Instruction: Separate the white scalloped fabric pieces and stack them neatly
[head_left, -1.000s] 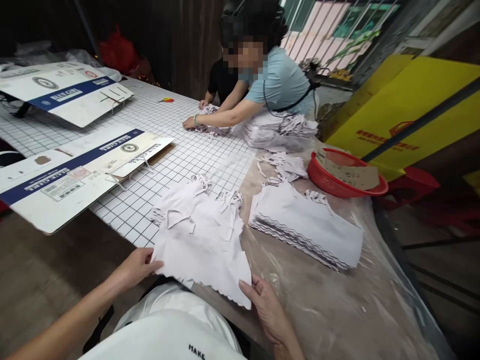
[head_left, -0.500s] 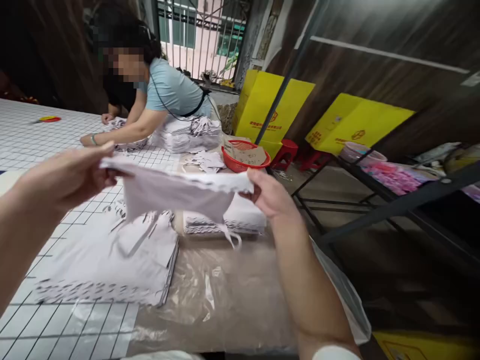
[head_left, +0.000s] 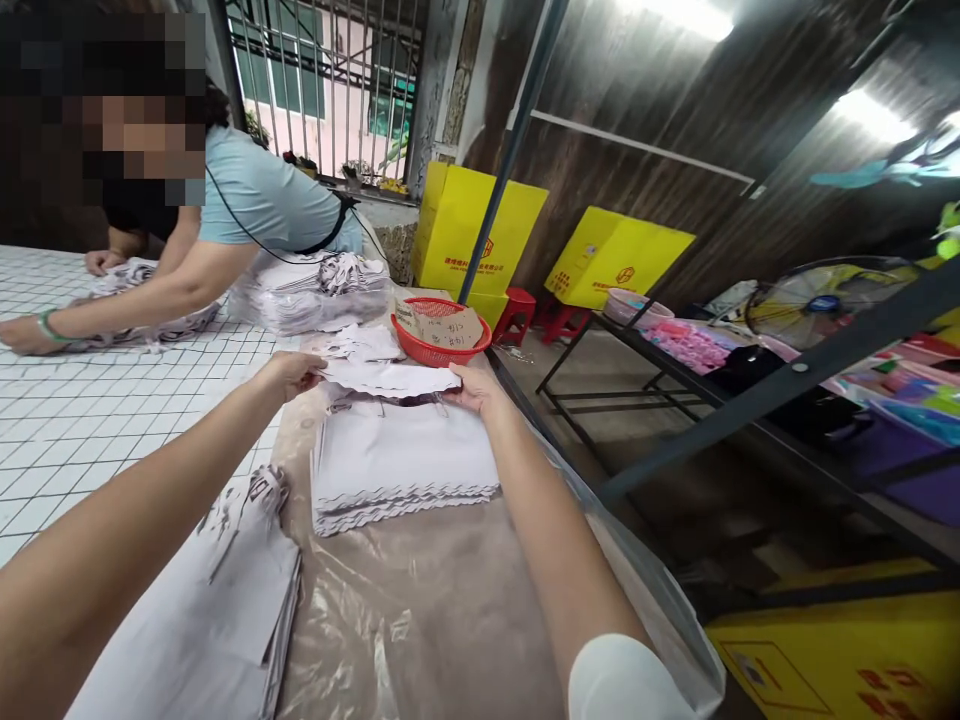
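Note:
A white fabric piece with a wavy edge (head_left: 394,380) is stretched between my two hands, just beyond a neat stack of white fabric pieces (head_left: 405,455). My left hand (head_left: 296,373) pinches its left corner. At the opposite corner, my right hand (head_left: 474,388) has its fingers closed on the cloth, close over the stack's far right side. Whether the piece touches the stack's far end, I cannot tell. A second stack of white pieces (head_left: 202,610), with thin straps bunched at its far end, lies nearer to me on the left.
Behind my hands stand a red basket (head_left: 427,352) holding cardboard and a plastic-wrapped fabric pile (head_left: 300,300). A co-worker in a blue shirt (head_left: 262,195) leans over the gridded table (head_left: 45,400) at the left. A dark metal rack (head_left: 675,430) runs along the right.
Both hands have carried the fabric piece away from me, from above the table down to the far end of the middle stack. My view has turned right.

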